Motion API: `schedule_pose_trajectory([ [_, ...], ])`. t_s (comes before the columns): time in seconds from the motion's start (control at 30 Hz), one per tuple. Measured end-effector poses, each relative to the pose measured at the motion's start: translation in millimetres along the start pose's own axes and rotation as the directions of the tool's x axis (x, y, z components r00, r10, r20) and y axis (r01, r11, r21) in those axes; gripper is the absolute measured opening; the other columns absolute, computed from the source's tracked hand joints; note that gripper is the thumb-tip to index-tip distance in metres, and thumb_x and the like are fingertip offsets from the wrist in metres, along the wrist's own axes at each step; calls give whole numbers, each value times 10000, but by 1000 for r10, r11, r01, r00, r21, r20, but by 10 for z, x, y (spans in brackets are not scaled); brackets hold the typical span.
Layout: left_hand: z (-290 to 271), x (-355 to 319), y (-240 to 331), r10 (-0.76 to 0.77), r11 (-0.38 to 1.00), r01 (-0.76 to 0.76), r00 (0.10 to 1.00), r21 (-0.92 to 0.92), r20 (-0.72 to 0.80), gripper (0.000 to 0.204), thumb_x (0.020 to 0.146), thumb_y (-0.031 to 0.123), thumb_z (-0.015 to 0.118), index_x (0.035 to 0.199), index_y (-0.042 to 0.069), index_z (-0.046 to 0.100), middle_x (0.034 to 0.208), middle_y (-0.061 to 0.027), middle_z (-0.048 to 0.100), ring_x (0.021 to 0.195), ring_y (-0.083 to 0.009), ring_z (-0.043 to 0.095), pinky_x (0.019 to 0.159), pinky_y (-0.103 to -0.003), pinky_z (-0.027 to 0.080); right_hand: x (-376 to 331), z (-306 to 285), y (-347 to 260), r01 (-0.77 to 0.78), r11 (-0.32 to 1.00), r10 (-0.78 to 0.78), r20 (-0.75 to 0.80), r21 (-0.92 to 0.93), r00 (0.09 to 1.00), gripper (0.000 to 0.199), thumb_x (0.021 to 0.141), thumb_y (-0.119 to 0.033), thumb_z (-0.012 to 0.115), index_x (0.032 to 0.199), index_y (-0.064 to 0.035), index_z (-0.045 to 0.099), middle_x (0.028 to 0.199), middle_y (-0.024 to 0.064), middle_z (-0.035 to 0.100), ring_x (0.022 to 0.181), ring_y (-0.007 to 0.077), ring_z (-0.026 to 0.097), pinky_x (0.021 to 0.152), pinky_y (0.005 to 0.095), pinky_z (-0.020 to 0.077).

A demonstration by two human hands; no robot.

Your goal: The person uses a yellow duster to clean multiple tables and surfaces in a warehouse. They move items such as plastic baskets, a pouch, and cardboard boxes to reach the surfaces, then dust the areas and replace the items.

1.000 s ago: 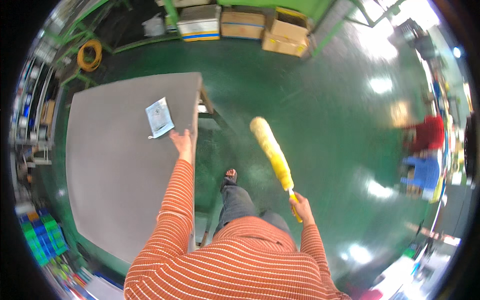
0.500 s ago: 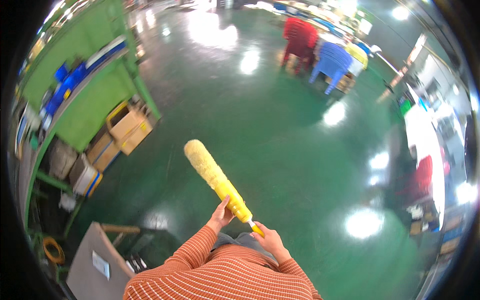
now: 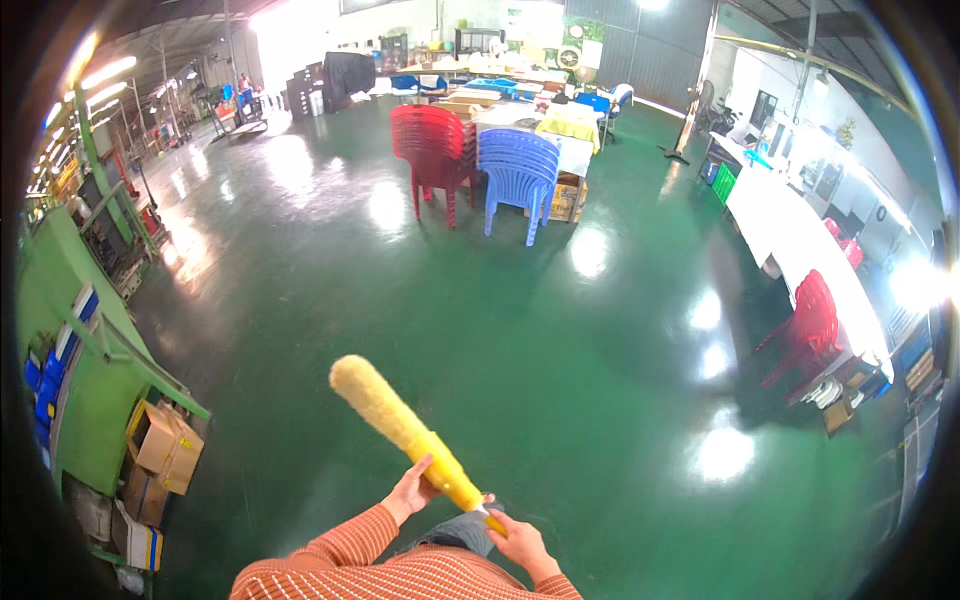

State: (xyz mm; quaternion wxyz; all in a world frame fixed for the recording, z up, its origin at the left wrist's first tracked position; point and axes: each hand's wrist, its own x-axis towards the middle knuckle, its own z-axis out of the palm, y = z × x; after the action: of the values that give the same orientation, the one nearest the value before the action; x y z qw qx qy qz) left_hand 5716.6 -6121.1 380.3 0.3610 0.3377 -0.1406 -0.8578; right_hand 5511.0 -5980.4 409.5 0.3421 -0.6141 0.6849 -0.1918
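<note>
A yellow fluffy duster (image 3: 385,402) slants in front of me, its rounded fuzzy head up and to the left. Smooth yellow material wraps the part of it nearer my body. My left hand (image 3: 412,490) is closed around that wrapped part from the left side, thumb lying along it. At the lower end, my right hand (image 3: 522,542) grips the short handle, where a white neck and a yellow end show. Both forearms are in orange ribbed sleeves.
Stacked red chairs (image 3: 433,150) and stacked blue chairs (image 3: 518,172) stand ahead by a loaded table (image 3: 572,150). Left are a green shelf unit (image 3: 105,400) and cardboard boxes (image 3: 165,448). Along the right runs a long white table (image 3: 790,235) with a red chair (image 3: 812,318). The floor (image 3: 600,400) is shiny green.
My view has tilted up and turned right, so more of the hall shows. The duster and both hands sit lower in the picture, with both holds kept.
</note>
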Motion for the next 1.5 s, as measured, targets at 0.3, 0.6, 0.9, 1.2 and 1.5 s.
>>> schedule_pose_trajectory([
  [0.3, 2804, 3552, 96, -518, 819, 318, 767, 479, 377, 473, 882, 397, 525, 1262, 123, 461, 1240, -44, 522, 1178, -182, 454, 1011, -468, 302, 1600, -2778, 1211, -304, 948, 315, -394, 92, 863, 409, 749, -283, 647, 1136, -166, 586, 800, 165, 649, 735, 335, 633, 665, 394, 507],
  [0.6, 4385, 6578, 520, -448, 885, 342, 813, 316, 373, 532, 859, 331, 593, 1322, 181, 380, 1319, -18, 432, 1241, -191, 371, 989, -529, 297, 4906, -4987, 2253, -240, 704, 387, -78, 668, 919, 317, 819, -113, 602, 1099, 24, 548, 553, -5, 487, 426, 70, 427, 388, 227, 345],
  [0.9, 5169, 9610, 2215, -192, 976, 119, 864, 181, 466, 457, 910, 327, 496, 1308, 127, 399, 1315, -67, 437, 1237, -200, 387, 996, -469, 331, 8594, -6752, 2761, -281, 692, 156, 242, 665, 958, 307, 848, -146, 596, 1100, 16, 533, 581, 3, 491, 445, 83, 448, 409, 232, 359],
  [1.2, 7123, 12315, 3070, -499, 719, 111, 769, 686, 399, 647, 862, 433, 557, 1367, 140, 277, 1316, -63, 423, 1237, -198, 367, 1000, -422, 324, 10801, -8315, 3682, -203, 673, 471, -200, 711, 859, 236, 837, -206, 633, 699, -28, 562, 547, -4, 492, 454, 87, 451, 419, 246, 363],
  [1.5, 8046, 15679, 4081, -239, 182, -356, 888, 916, 393, 467, 883, 332, 520, 1226, 19, 474, 1162, -161, 568, 1057, -263, 564, 914, -337, 433, 13103, -10782, 5477, -184, 853, 469, -563, 489, 680, 211, 857, -195, 583, 785, 3, 568, 531, -18, 454, 414, 64, 411, 387, 220, 317],
])
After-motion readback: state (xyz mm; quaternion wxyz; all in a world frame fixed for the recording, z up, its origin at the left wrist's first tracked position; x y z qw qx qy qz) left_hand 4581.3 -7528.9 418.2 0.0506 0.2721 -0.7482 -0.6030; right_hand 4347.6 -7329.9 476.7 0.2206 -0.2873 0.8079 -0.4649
